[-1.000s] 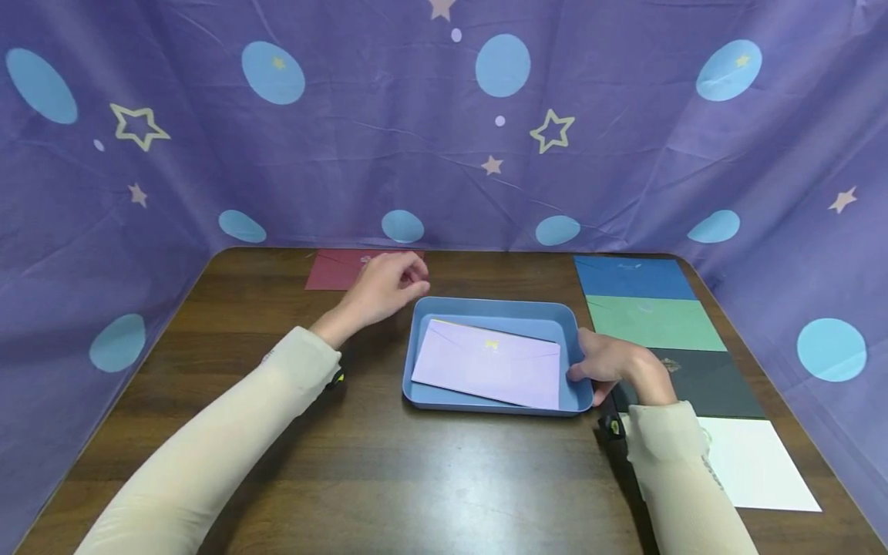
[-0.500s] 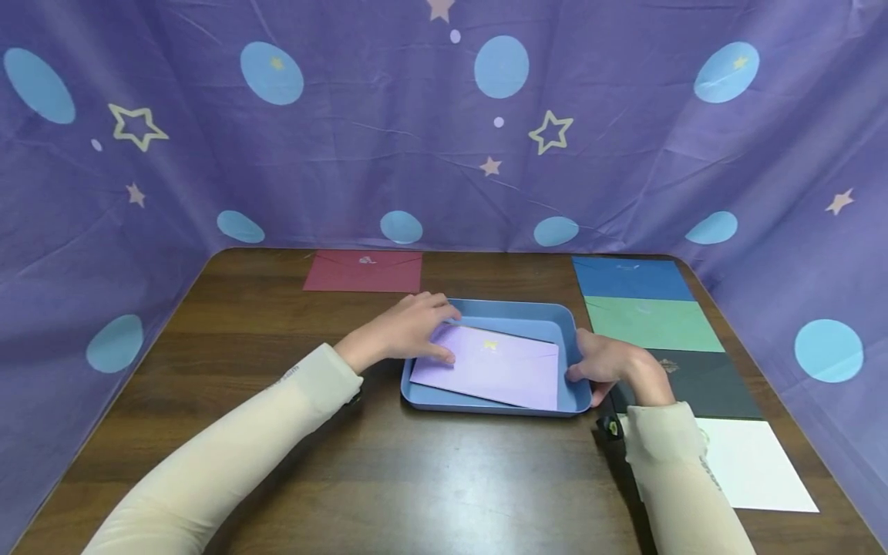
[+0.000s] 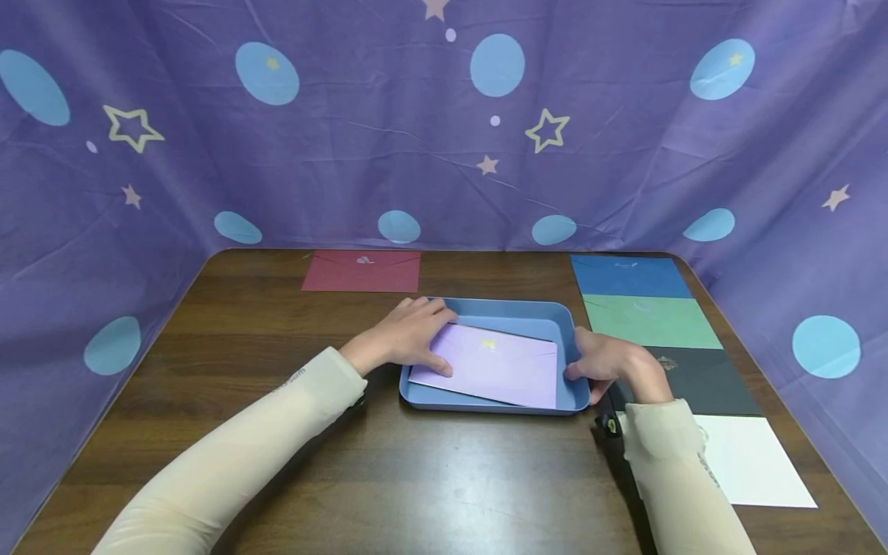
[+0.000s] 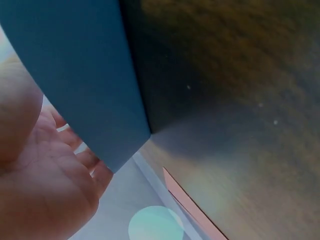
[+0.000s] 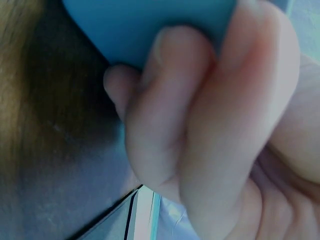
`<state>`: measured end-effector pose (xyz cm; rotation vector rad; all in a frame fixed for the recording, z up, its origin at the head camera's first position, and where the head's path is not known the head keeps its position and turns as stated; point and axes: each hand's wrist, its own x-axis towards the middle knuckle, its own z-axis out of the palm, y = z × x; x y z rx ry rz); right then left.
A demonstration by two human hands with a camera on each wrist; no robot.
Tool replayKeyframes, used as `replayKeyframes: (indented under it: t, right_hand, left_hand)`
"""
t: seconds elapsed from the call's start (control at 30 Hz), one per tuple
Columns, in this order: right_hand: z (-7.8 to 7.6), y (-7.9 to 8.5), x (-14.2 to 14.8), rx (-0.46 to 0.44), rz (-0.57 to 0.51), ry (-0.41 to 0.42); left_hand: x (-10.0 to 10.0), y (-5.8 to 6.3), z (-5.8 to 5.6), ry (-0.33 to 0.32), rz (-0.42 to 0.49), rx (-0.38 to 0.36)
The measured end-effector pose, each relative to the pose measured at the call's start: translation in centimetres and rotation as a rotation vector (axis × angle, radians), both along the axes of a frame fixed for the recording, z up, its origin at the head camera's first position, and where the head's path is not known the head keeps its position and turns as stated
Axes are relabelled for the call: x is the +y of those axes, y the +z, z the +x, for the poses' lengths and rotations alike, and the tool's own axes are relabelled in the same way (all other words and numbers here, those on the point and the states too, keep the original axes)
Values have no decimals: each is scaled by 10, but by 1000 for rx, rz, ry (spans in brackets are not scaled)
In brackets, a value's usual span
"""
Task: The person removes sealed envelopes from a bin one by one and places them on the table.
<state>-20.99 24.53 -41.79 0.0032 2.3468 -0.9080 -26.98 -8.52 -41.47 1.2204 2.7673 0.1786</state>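
Observation:
A lilac envelope (image 3: 502, 366) with a yellow mark lies slightly askew in a shallow blue tray (image 3: 527, 311). My left hand (image 3: 405, 331) reaches over the tray's left wall, thumb and fingers spread apart at the envelope's left end. The left wrist view has that hand's fingers (image 4: 87, 157) beyond the tray's rim. With its thumb inside and fingers curled outside, my right hand (image 3: 613, 361) grips the tray's right wall. Close up, the right wrist view shows the fingers (image 5: 165, 100) bent against the tray's blue side (image 5: 135, 30).
A dark red envelope (image 3: 362, 273) lies at the wooden table's (image 3: 388, 478) back left. Down the right side run a blue envelope (image 3: 627, 276), a green one (image 3: 648, 320), a dark grey one (image 3: 708, 381) and a white one (image 3: 756, 466). Patterned purple cloth (image 3: 444, 185) surrounds the table.
My left hand has come from beside the red envelope, forward and right, to the lilac envelope's left end. The right hand has kept hold of the tray, which stays put.

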Motion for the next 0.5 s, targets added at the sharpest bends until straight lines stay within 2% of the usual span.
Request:
replayKeyframes:
  t: [0.5]
  right_hand:
    - [-1,0,0,-10,10,-4]
  left_hand:
    - [0,-9,-5,10,124,-26]
